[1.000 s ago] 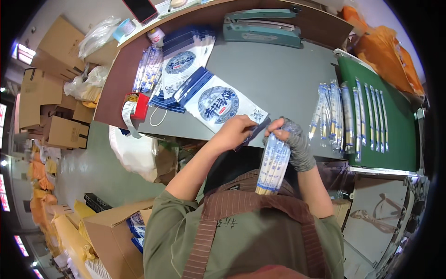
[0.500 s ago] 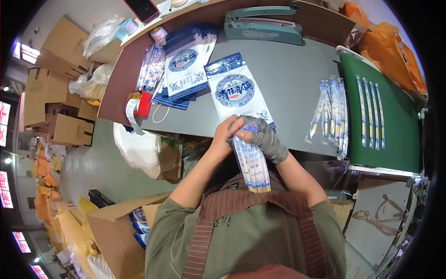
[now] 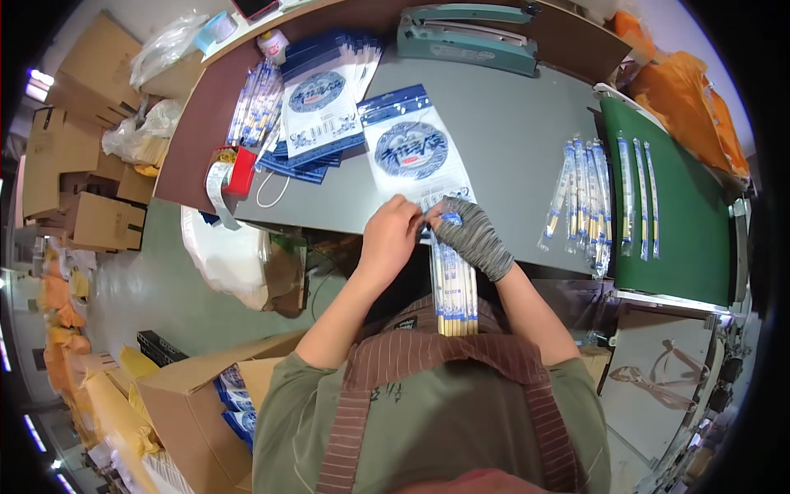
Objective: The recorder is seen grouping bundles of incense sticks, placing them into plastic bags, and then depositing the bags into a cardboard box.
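My right hand, in a grey knit glove with bare fingertips, is closed around the upper end of a bundle of chopsticks in clear and blue wrappers. The bundle hangs down in front of my apron. Close beside it, my left hand is bare with its fingers pinched together; what they hold, if anything, is hidden. Just beyond both hands, a white and blue printed pouch lies flat on the grey table, its lower edge at my fingertips.
More pouches and wrapped chopsticks lie at the back left, near a red tape dispenser. A green heat sealer stands at the back. Wrapped chopsticks lie right, beside a green belt. An open carton stands lower left.
My hands were together around the top of the chopsticks; my left hand has moved off to the left. The bundle hangs straighter. Fewer wrapped chopsticks lie on the green belt.
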